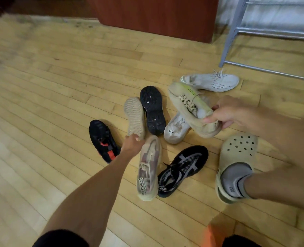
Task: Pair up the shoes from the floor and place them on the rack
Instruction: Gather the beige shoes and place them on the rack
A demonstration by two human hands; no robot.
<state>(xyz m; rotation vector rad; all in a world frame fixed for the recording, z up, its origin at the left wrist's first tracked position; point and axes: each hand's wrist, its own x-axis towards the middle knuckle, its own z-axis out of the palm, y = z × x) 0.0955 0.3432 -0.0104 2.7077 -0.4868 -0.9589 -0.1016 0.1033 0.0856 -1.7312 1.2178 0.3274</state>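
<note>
Several shoes lie in a heap on the wooden floor. My right hand [224, 114] grips the heel of a beige laced sneaker [190, 107] and holds it above the pile. My left hand [131, 144] closes on the heel end of a beige shoe lying sole up [134, 116]. Beside it a black shoe [153, 109] also lies sole up. A tan sneaker with lettering [148, 168], a black and grey sneaker [181, 168], a black and red sneaker [103, 139], a white sneaker [176, 128] and a pale grey sneaker [211, 81] lie around. The metal rack [231, 32] stands at the far right.
My right foot in a grey sock wears a cream clog [236, 152] next to the pile. A dark red wooden cabinet [156, 13] stands at the back. Wooden floor [49, 86] stretches to the left.
</note>
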